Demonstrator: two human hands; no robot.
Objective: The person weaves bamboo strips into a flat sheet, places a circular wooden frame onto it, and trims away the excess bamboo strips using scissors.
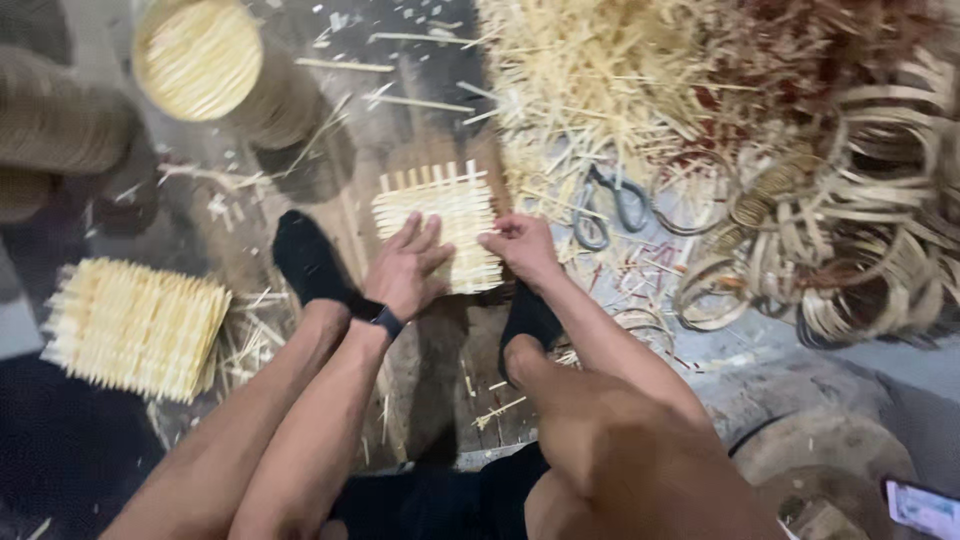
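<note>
A small square mat woven of pale bamboo strips (440,205) lies on a wooden board on the floor. My left hand (403,268) presses flat on its near left part, fingers spread. My right hand (520,245) pinches a strip at the mat's right edge. Both my feet in black socks (308,262) rest on either side of the board, knees raised.
A stack of finished woven mats (135,325) sits at the left. A round bundle of strips (197,57) stands at the top left. Loose strips (590,75) pile up behind, with scissors (605,205) and bamboo rings (870,240) at the right. A phone (922,505) lies at the bottom right.
</note>
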